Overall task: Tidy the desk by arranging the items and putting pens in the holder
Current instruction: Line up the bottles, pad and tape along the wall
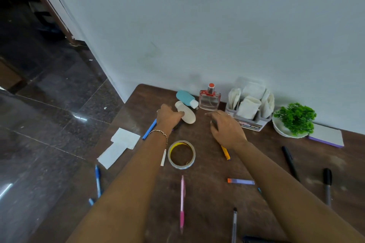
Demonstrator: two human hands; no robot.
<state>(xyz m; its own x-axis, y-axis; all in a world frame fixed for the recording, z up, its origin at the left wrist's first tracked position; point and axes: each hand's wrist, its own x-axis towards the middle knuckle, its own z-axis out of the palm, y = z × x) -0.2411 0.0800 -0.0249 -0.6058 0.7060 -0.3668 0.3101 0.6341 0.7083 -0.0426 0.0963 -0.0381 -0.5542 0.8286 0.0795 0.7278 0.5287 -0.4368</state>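
My left hand (168, 117) reaches to the back of the brown desk (207, 199) and its fingers close on a white bottle (187, 115) lying on its side. My right hand (227, 129) hovers palm down just left of the grey holder (251, 126), which is stuffed with white cloths. Something small and dark shows under its bent fingers; whether it is gripped is unclear. Loose pens lie around: a blue marker (149, 129), a blue pen (98, 181), a pink pen (182, 201), a yellow pen (225, 152), an orange-purple marker (241, 181), a black pen (290, 163) and a black marker (327, 185).
A tape roll (181, 154) lies between my forearms. A teal bottle (184, 97) and a perfume bottle (209, 98) stand by the wall. A green plant in a white bowl (296, 118) and a purple-edged notepad (327, 136) are at right. White papers (118, 147) overhang the desk's left edge.
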